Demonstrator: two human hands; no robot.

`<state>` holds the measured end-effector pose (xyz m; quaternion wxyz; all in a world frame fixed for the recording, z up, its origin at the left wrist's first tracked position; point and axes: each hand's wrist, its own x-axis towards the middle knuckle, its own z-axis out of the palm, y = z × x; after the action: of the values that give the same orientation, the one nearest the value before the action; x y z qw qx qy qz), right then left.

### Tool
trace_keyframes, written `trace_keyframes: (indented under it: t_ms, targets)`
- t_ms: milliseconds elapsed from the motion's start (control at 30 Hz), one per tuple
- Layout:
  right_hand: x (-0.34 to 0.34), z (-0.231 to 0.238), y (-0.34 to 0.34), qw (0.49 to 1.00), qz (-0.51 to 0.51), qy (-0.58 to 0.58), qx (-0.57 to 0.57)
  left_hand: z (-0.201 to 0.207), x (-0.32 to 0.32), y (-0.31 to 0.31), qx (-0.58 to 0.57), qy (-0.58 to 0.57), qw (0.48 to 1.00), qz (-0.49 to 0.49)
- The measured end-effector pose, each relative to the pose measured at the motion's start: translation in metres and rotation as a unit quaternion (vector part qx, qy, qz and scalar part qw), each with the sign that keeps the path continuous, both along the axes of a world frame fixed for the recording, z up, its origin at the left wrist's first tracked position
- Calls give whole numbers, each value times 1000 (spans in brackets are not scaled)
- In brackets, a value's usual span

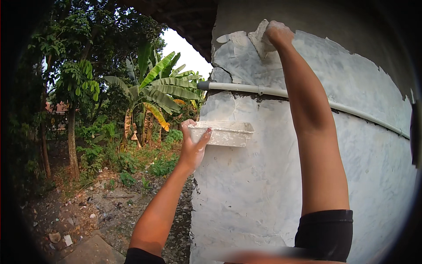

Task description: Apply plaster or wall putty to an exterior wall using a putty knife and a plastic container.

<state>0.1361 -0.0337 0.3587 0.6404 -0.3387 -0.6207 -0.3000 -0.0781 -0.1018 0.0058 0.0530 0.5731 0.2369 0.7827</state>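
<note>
My left hand (pixel 194 145) grips one end of a shallow white plastic tub (pixel 229 139), thumb on its near side. Dried white smears cover the tub's outside, and its inside is mostly hidden. Raised high, my right hand (pixel 280 35) is closed around a putty-coated scraper (pixel 260 40). Its whitish blade lies against the upper wall, near the corner; the handle is hidden in my fist. Around the blade the wall (pixel 255 189) carries an uneven white coat, which ends in a ragged line below bare grey cement (pixel 343 22).
A white pipe (pixel 246 88) runs across the wall beneath my right hand and juts past the corner at a grey end. A dark roof overhang (pixel 189 20) is above. Left of the wall are banana plants (pixel 154 88), trees and stony, littered ground (pixel 96 211).
</note>
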Motion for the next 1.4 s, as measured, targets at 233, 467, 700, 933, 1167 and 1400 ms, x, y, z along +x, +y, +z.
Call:
trace_keyframes:
  t_ms: [233,467,700,933,1167,1400]
  targets:
    - [-48,8,-7,993,93,13,69,-5,0,9,20,14,1000,19]
    - [-93,-2,18,990,130,-14,48,-5,5,9,49,41,996,56]
    - [-23,3,17,995,28,-6,99,-8,-6,5,10,18,999,47]
    - [-18,7,-1,989,16,27,145,-5,-2,7,18,6,1000,18]
    - [-57,0,28,992,124,27,19,-7,0,5,4,19,999,29]
    - [63,-10,50,995,49,75,35,-9,-6,3,4,1,1000,-8]
